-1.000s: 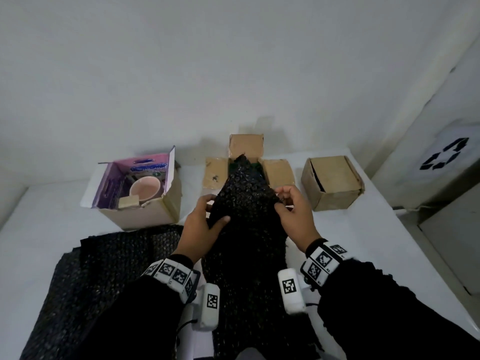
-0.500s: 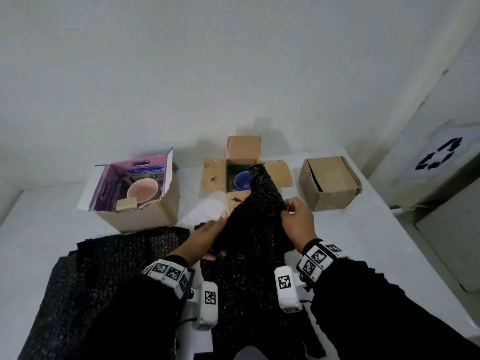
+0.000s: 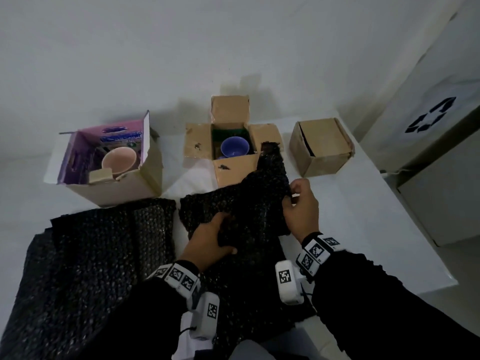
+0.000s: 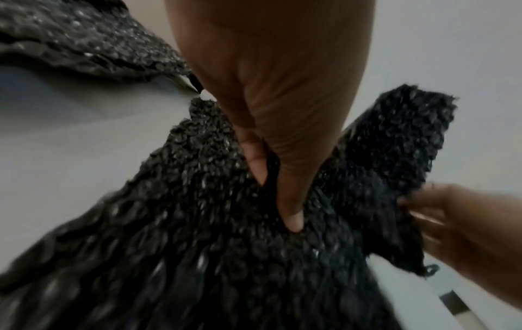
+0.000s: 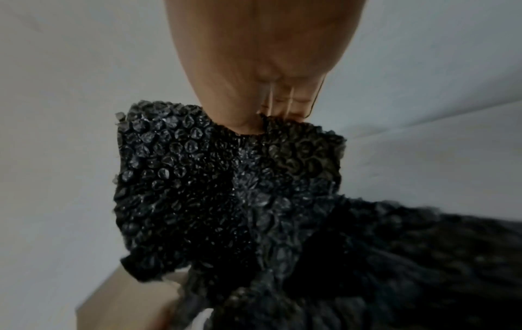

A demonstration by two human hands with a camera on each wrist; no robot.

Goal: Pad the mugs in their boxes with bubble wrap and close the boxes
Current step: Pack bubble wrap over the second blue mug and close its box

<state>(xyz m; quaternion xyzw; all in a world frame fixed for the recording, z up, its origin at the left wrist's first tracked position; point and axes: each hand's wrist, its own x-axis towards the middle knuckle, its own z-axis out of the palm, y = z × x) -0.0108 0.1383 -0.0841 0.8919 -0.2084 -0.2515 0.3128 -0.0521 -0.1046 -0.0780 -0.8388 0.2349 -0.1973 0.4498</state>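
Observation:
A sheet of black bubble wrap [image 3: 249,203] hangs between both hands in front of the open brown box [image 3: 228,167], which holds a blue mug [image 3: 234,149]. My left hand [image 3: 215,237] grips the sheet's lower middle, with thumb and fingers dug into it [image 4: 291,209]. My right hand [image 3: 298,201] pinches the right edge higher up [image 5: 254,125]. At the left stands an open pink-lined box [image 3: 109,162] with a pink mug [image 3: 119,161] inside. Both mugs are uncovered.
More black bubble wrap [image 3: 91,255] lies spread over the near left of the white table [image 3: 363,229]. A closed brown box [image 3: 322,146] sits at the back right. Beyond the table's right edge stands a white bin [image 3: 441,126] with a recycling mark.
The sheet was held up over the brown box, hiding the blue mug. Both hands have brought it down and nearer to me, and the mug now shows.

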